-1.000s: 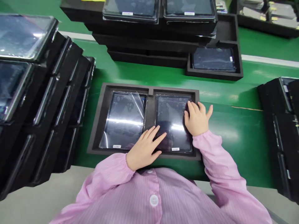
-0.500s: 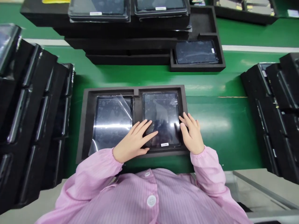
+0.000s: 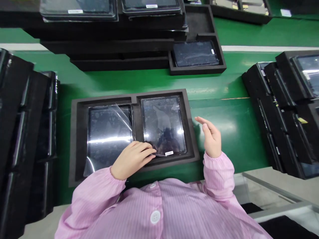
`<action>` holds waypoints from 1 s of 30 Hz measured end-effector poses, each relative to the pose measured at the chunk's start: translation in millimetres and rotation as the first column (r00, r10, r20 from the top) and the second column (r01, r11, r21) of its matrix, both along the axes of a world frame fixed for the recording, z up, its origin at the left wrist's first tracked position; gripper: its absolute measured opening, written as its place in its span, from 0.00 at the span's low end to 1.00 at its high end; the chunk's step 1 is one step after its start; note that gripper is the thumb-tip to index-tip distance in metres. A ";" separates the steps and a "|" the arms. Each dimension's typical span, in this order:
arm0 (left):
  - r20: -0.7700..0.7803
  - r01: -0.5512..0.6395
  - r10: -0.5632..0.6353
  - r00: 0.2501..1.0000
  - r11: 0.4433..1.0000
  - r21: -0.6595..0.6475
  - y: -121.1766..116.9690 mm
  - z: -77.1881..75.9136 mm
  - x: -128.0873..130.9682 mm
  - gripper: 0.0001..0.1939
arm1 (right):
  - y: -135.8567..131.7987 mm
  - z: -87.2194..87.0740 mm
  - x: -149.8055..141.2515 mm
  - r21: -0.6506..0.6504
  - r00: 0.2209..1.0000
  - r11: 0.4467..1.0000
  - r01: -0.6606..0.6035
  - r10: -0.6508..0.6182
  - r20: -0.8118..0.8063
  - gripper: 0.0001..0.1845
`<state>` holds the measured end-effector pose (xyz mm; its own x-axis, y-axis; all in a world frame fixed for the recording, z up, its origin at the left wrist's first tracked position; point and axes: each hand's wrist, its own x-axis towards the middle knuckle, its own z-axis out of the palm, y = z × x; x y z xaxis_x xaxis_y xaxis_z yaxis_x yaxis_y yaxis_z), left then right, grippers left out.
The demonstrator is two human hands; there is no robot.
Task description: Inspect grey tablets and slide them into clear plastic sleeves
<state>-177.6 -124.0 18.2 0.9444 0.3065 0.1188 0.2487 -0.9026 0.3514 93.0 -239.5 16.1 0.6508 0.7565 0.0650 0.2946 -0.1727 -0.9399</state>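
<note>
A black foam tray (image 3: 77, 139) lies on the green belt in front of me with two dark tablets side by side. The left tablet (image 3: 107, 136) has a loose clear film peeling up at its top right. My left hand (image 3: 133, 157) pinches the near left corner of the film on the right tablet (image 3: 163, 122). My right hand (image 3: 211, 137) hovers above the belt just right of the tray, fingers loosely apart, holding nothing.
Stacks of black foam trays with tablets stand at the far side (image 3: 112, 36), along the left (image 3: 22, 139) and on the right (image 3: 284, 109). A single tray with one tablet (image 3: 195, 54) sits behind. A grey table edge (image 3: 274, 192) runs at the near right.
My left hand went from lying flat on the right tablet to pinching its near left film corner. My right hand lifted off the tablet's right edge and moved away to the right.
</note>
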 end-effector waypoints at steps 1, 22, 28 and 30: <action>0.031 -0.008 0.007 1.000 1.000 0.018 -0.9 0.8 1.0 0.18 | -1.6 2.3 0.8 0.035 0.999 0.999 0.033 -0.033 0.006 0.20; 0.106 -0.272 0.272 0.956 0.962 -0.020 -17.0 -14.7 -22.8 0.15 | -11.4 4.1 -36.0 -0.154 0.947 0.970 -0.188 0.138 -0.289 0.37; -0.093 -0.569 0.570 0.817 0.822 0.036 -17.7 -17.8 -6.7 0.26 | -7.7 14.7 -64.2 -0.246 0.947 0.927 -0.282 0.311 0.085 0.35; -0.128 -0.576 0.573 0.810 0.818 0.016 -17.0 -17.6 -5.3 0.29 | -2.3 18.2 -78.2 -0.157 0.864 0.902 -0.403 0.432 0.261 0.32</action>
<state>-182.9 -141.0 0.6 0.6019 0.7986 0.0019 0.7608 -0.5742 0.3024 14.8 -241.8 34.3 0.2373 0.9649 0.1128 0.6086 -0.0571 -0.7914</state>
